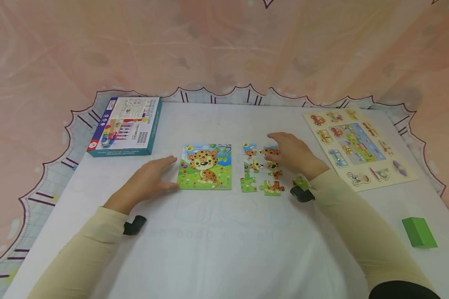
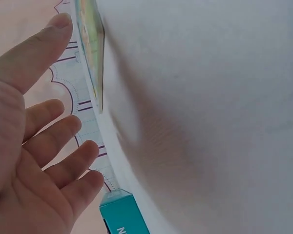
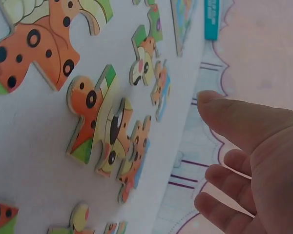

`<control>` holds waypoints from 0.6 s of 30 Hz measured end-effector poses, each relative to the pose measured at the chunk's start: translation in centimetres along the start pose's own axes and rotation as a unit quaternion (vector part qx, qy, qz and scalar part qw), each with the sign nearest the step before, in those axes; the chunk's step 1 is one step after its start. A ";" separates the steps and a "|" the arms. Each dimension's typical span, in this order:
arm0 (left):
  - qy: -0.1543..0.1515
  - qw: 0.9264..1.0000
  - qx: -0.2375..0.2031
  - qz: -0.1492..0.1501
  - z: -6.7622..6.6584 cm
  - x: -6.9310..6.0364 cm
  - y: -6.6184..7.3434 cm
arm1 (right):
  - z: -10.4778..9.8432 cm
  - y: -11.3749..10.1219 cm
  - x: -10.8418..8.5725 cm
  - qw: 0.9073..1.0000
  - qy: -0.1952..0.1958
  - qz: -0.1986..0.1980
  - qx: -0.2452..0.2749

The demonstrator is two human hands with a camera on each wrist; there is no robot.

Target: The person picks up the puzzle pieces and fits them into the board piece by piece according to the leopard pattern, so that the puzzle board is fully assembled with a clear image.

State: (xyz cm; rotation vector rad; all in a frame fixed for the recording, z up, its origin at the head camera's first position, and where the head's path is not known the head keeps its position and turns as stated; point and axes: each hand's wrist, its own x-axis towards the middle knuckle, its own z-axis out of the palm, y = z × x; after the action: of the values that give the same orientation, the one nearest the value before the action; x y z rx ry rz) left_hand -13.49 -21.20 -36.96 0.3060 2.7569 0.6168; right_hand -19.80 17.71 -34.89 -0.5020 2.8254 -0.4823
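Note:
A square picture board (image 1: 204,167) with a cartoon leopard lies on the white table. My left hand (image 1: 146,182) is at its left side, thumb and fingers spread and holding nothing; in the left wrist view the thumb is apart from the board's edge (image 2: 100,73). To the right of the board lie several loose jigsaw pieces (image 1: 272,189) with parts of a leopard. Above the far right pieces my right hand (image 1: 295,155) hovers, partly covering them. In the right wrist view its fingers are relaxed, clear of the flat jigsaw pieces (image 3: 88,112).
A paint-set-like box (image 1: 132,124) with teal sides lies at the back left. At the back right is a larger picture board (image 1: 321,151) with vehicles and other pictures. A green block (image 1: 420,232) stands near the right edge. One jigsaw piece (image 1: 301,182) lies by the right wrist.

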 end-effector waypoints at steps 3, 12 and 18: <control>-0.005 1.000 -0.008 -0.003 0.4 0.1 -0.2 | 0.4 -0.3 0.6 1.000 -0.005 -0.007 -0.002; -0.014 1.000 -0.003 -0.015 0.7 0.1 -0.4 | 1.4 -1.0 2.3 1.000 -0.021 -0.005 0.015; -0.017 1.000 -0.002 -0.009 0.9 0.4 -0.3 | 2.0 -1.4 3.2 0.999 -0.031 0.003 0.021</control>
State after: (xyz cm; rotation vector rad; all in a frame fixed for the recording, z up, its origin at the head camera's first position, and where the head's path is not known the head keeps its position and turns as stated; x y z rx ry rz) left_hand -13.60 -21.03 -38.03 0.2868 2.7231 0.6058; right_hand -21.72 14.73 -36.75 -0.4930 2.7501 -0.5140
